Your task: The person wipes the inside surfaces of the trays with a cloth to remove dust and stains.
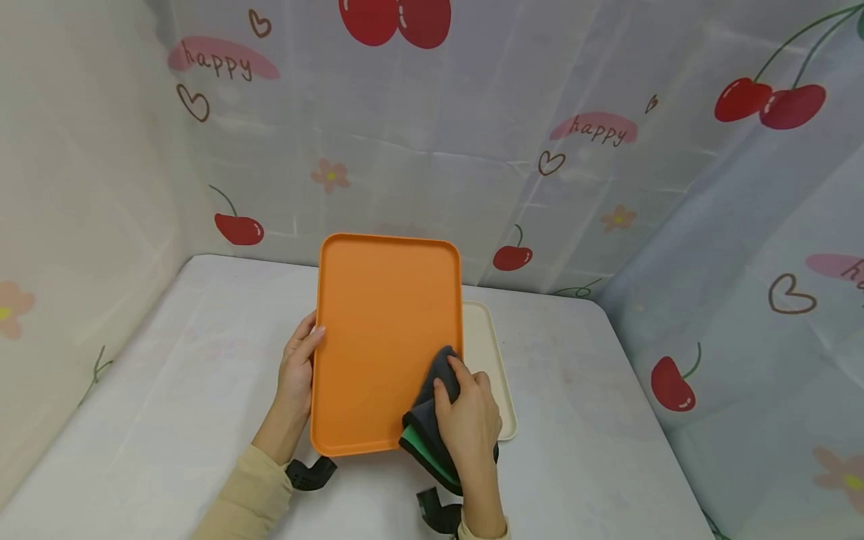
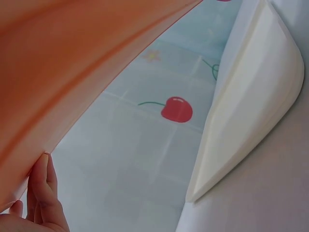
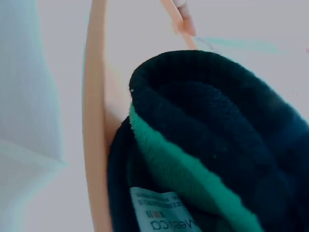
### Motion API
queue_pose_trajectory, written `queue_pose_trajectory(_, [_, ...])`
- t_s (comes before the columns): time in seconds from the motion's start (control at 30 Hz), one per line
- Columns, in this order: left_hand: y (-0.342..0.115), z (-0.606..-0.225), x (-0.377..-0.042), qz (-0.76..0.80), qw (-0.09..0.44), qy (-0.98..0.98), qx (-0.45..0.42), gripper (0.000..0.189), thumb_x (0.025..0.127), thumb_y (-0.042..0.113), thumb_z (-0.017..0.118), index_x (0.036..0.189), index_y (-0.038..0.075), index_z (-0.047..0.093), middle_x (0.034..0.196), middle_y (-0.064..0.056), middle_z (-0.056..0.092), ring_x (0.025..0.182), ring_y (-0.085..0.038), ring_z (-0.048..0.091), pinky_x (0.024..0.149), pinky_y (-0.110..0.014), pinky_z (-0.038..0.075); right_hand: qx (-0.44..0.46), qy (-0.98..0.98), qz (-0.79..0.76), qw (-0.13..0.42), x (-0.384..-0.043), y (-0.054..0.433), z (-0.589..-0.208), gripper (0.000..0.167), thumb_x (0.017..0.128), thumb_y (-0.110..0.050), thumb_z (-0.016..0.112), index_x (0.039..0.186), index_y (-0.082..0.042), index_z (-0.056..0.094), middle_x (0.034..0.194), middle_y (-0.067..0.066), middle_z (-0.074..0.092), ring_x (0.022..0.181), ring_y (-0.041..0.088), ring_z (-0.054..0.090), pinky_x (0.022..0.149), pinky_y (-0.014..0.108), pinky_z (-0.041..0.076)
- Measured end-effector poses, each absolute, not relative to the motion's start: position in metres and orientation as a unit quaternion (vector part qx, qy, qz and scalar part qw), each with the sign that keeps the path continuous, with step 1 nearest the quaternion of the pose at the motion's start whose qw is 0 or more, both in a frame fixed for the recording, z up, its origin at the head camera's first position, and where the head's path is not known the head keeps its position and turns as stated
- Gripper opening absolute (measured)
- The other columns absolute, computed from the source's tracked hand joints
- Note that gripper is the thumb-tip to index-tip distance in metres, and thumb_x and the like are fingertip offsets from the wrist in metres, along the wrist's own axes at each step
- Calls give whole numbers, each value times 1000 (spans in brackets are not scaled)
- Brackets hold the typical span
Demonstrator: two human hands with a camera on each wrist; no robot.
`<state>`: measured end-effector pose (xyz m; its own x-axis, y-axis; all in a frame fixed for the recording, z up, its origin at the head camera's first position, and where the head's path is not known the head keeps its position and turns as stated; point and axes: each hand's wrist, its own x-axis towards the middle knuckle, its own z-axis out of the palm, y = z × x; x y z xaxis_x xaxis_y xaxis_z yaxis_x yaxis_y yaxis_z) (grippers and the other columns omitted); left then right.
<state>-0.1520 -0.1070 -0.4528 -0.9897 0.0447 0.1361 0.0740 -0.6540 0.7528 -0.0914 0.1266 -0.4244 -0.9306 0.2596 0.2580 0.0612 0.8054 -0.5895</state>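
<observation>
An orange tray (image 1: 385,330) is held up and tilted toward the head camera, its inner face showing. My left hand (image 1: 297,365) grips its left edge, thumb on the front rim; in the left wrist view the fingers (image 2: 43,188) lie behind the tray's underside (image 2: 72,72). My right hand (image 1: 470,409) holds a folded cloth (image 1: 427,420), dark grey with a green side and black edging, against the tray's lower right part. In the right wrist view the cloth (image 3: 193,125) fills much of the picture, a white printed label (image 3: 161,210) showing between its folds.
Behind the orange tray, a cream tray (image 1: 496,367) lies on the white table (image 1: 574,420), partly hidden. Curtains with cherry and "happy" prints (image 1: 432,135) stand at the back and sides. Black wrist-worn pieces (image 1: 310,474) show near both wrists.
</observation>
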Motion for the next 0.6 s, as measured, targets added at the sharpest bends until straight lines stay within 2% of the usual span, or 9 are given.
queue_pose_trajectory(0.33, [-107,-450,-152,-912,10,-405,-60,34,106,16,40,140,16,46,114,5,64,97,-9,65,81,-24,57,-55,-937,290,185,-88,116,-428,40,88,-27,72,127,-21,67,88,7,56,55,15,46,46,28,37])
queue_pose_trajectory(0.6, [-103,-453,-152,-907,18,-416,-62,33,106,16,41,138,16,48,112,4,64,95,-9,66,79,-24,57,-10,-943,277,182,-82,95,-430,39,87,-30,73,125,-21,68,84,3,55,57,10,44,47,22,33])
